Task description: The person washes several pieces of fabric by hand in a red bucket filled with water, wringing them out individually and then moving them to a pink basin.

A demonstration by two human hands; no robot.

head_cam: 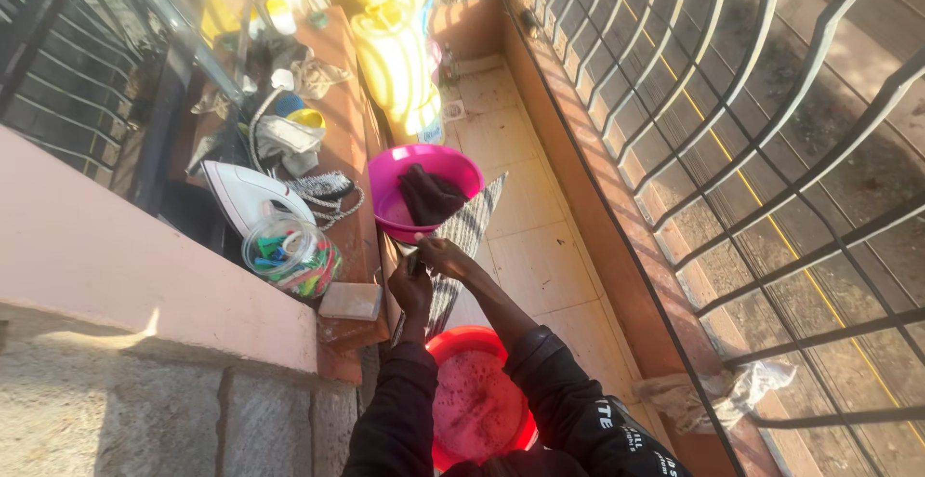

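- Left hand (412, 287): grip closed on a small dark item (414, 263) (too small to identify), sleeve dark.
- Right hand (441, 255): fingers curled onto the same dark item from the other side; both hands meet just below the pink basin.
- Pink basin (390, 183): beyond the hands, on the floor side of the ledge, holding a dark cloth (427, 195) bunched in its middle.
- Red basin (462, 342): below the forearms, near the body, with sudsy water inside.
- Striped mat (467, 231): under the pink basin, on the tile floor (540, 246).
- Jar (291, 255): clear, lying on the brown ledge (349, 149) left of the hands, full of coloured pegs.
- Iron (246, 193): white, just past the jar, its cord coiled beside it.
- Soap bar (351, 301): pale block on the ledge, near the left hand.
- Yellow jerrycans (395, 58): farther off, past the pink basin.
- Metal grille (771, 149): on the right (street visible beyond).
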